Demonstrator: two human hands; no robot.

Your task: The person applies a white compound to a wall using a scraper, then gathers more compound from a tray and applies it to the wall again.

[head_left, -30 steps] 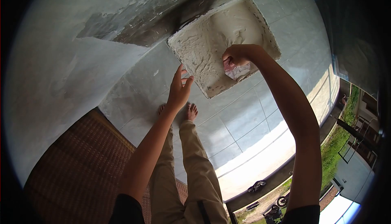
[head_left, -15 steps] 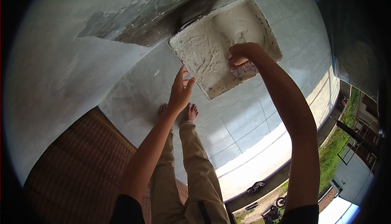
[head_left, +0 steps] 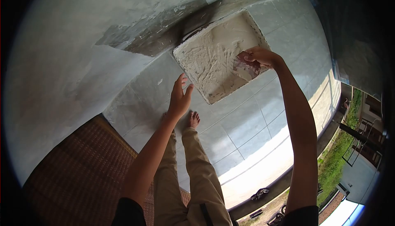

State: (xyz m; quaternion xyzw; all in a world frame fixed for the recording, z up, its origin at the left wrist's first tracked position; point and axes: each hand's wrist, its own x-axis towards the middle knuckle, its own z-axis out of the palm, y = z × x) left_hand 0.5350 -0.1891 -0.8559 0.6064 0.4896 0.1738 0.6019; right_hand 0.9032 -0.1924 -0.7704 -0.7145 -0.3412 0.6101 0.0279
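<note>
A rectangular tray (head_left: 259, 29) sits on the tiled floor close to the wall, spread with pale, thick wet plaster (head_left: 207, 59). My right hand (head_left: 262, 56) grips a flat reddish-brown scraper (head_left: 246, 67), its blade smeared with plaster and held over the tray's near right side. Beside the tray's left edge, my left hand (head_left: 180, 99) is open, fingers apart and thumb spread, holding nothing. Its fingertips are right at the rim.
A wall (head_left: 82, 74) with a rough grey patch (head_left: 160, 28) rises on the left. The woven brown mat (head_left: 78, 160) lies at lower left. My bare foot (head_left: 194, 119) stands on the floor tiles (head_left: 247, 119) below the tray. Sunlit floor and grass (head_left: 335, 164) lie to the right.
My right hand has shifted right toward the tray's edge, and the scraper's face now shows more. The view has tilted slightly; my left hand stays open by the tray.
</note>
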